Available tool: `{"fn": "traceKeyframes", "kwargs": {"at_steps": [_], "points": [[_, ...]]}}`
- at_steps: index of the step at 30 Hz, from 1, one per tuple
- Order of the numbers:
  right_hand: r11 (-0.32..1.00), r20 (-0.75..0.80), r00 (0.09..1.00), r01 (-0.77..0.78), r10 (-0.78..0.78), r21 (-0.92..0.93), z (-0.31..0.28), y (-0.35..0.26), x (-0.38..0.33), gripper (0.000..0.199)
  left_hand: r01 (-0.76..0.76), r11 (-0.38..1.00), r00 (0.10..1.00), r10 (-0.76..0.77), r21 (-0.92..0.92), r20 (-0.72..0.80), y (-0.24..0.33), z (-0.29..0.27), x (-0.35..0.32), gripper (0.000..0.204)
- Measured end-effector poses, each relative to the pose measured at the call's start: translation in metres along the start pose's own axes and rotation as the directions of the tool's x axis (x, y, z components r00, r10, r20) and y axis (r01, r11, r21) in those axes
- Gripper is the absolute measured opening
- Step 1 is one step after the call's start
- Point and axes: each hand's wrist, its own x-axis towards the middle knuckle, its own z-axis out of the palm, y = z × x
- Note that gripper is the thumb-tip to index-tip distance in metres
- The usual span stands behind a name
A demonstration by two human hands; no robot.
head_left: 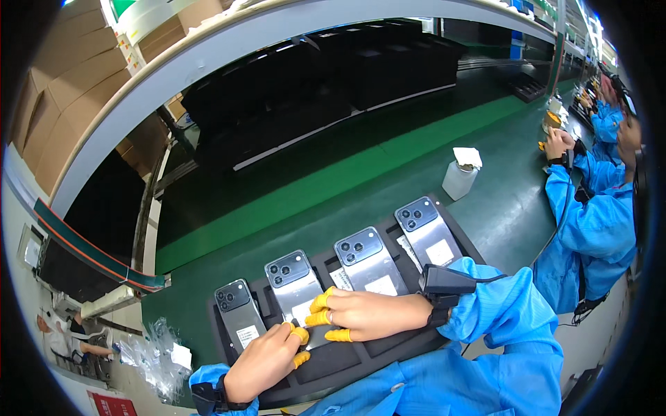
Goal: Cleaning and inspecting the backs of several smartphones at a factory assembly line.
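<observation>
Four-sided grey smartphones lie back up in a row in a black tray, each with a raised three-lens camera block and a white label. My left hand, fingers curled, grips the lower left edge of the second smartphone from the left. Over the lower right part of that phone reaches my right hand, its fingers stretched and apart, touching the back. Yellow finger cots cover several fingertips on both hands. My hands hide the phone's lower end. The leftmost smartphone sits beside my left hand; the third smartphone is just beyond my right.
A white bottle stands behind the tray on the green workbench. The rightmost smartphone is close by. Clear plastic bags lie at left. A shelf spans above. Co-workers in blue sleeves sit at right.
</observation>
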Motion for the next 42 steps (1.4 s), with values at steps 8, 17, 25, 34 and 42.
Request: {"fn": "traceKeyframes", "kwargs": {"at_steps": [8,17,25,34,42], "points": [[0.991,-0.028,1.000,0.004,-0.008,-0.132,0.005,-0.014,0.010,0.037,-0.157,0.977,0.982,0.170,0.141,-0.082,-0.019,-0.006,-0.007,0.019],[0.980,-0.452,0.869,-0.177,0.199,0.093,-0.030,0.006,0.017,0.010,-0.132,0.989,0.983,0.122,-0.068,-0.134,0.013,-0.003,-0.001,0.030],[0.737,-0.389,0.884,-0.079,-0.259,-0.671,-0.085,-0.016,-0.035,0.023,-0.239,0.965,0.963,0.250,0.103,-0.103,0.023,-0.008,0.042,0.027],[0.923,-0.124,0.978,-0.203,0.171,-0.327,-0.048,-0.026,-0.073,0.040,-0.307,0.938,0.949,0.314,0.159,-0.014,0.042,0.029,0.078,0.026],[0.921,-0.064,0.966,-0.258,0.250,-0.293,-0.051,-0.028,-0.068,0.057,-0.387,0.917,0.920,0.391,0.093,-0.022,0.040,0.021,0.085,0.015]]}}
